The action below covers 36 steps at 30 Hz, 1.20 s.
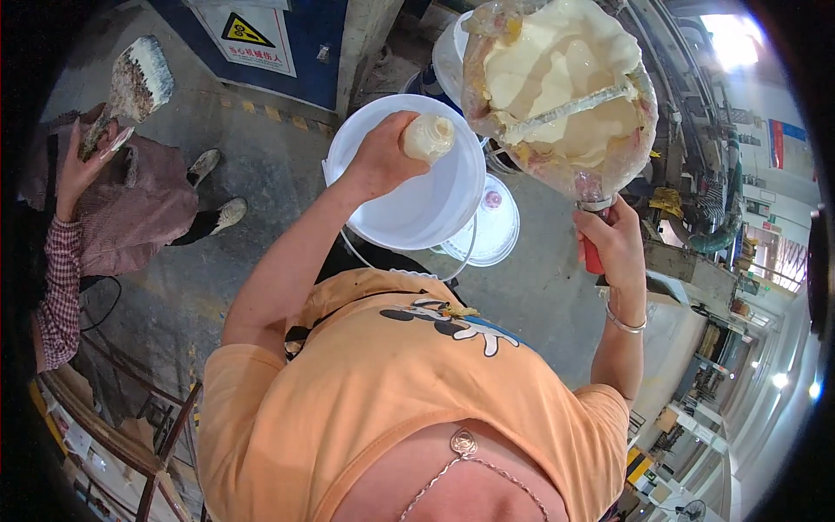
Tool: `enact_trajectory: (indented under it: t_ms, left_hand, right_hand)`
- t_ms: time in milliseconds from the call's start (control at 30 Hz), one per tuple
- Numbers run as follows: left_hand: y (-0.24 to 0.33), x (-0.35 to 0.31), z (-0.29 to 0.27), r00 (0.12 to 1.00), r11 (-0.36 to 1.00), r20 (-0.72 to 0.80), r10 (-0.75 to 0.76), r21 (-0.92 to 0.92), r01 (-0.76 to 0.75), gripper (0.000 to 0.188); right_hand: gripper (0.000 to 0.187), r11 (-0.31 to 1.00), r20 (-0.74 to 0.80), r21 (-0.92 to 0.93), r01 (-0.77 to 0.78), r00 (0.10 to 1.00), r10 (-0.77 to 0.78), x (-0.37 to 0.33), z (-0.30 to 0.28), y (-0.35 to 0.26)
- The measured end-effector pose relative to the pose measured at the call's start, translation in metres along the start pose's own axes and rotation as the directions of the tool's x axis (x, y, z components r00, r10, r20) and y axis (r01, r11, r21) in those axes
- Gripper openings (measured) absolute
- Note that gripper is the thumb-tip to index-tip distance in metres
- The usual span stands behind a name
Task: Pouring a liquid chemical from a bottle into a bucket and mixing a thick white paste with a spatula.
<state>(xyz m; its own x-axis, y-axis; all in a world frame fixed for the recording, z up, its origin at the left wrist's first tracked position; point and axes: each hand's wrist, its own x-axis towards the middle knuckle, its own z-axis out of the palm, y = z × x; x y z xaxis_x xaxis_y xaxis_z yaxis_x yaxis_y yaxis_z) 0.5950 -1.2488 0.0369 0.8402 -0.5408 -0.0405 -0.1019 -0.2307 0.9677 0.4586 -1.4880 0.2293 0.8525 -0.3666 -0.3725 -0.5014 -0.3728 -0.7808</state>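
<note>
My left hand (380, 158) is closed round a pale, translucent bottle-like piece (430, 139) with a rounded end. It hangs above the mouth of a white bucket (339, 170), over the far part of its rim. My right hand (613, 239) grips a red handle (593, 258) with a metal collar. That handle meets the near rim of a large, crusted pan-like vessel (645, 113), though I cannot tell how it is fixed. Thick cream-coloured liquid (557, 65) fills the vessel. A coated bar (570, 115) spans it.
Below the bucket's right side lies a round white lid (497, 230). Another white bucket (446, 56) stands behind. At left, a co-worker's hand (78, 165) holds a coated scraper-like tool (139, 83). A blue cabinet (309, 52) stands ahead, machinery (704, 174) on the right.
</note>
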Motion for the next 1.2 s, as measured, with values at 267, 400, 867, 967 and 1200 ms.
enact_trajectory:
  t_ms: [267,400,867,967,1200]
  left_hand:
    - [-0.002,0.002,0.0,1.0,1.0,-0.005,0.007,-0.014,-0.007,0.063]
    - [0.001,0.002,-0.001,1.0,0.999,-0.024,0.009,-0.042,-0.01,0.059]
    - [0.001,0.0,0.002,1.0,0.996,-0.013,0.005,-0.085,-0.006,0.06]
    - [0.006,-0.002,0.001,1.0,0.994,-0.022,-0.013,-0.112,0.01,0.06]
    - [0.011,-0.001,-0.006,0.999,0.995,-0.029,-0.027,-0.095,0.024,0.06]
  right_hand:
    - [0.015,1.0,-0.013,-0.009,0.009,1.0,-0.009,0.002,-0.001,0.0]
    - [0.014,1.0,-0.017,-0.01,-0.016,1.0,0.016,0.003,-0.003,-0.001]
    - [0.015,0.999,-0.035,0.024,0.026,0.999,-0.025,0.003,0.001,0.0]
    - [0.015,1.0,-0.027,0.005,-0.028,0.999,0.028,0.003,-0.001,0.0]
    - [0.015,1.0,-0.005,-0.014,-0.025,1.0,0.025,0.007,-0.001,0.002]
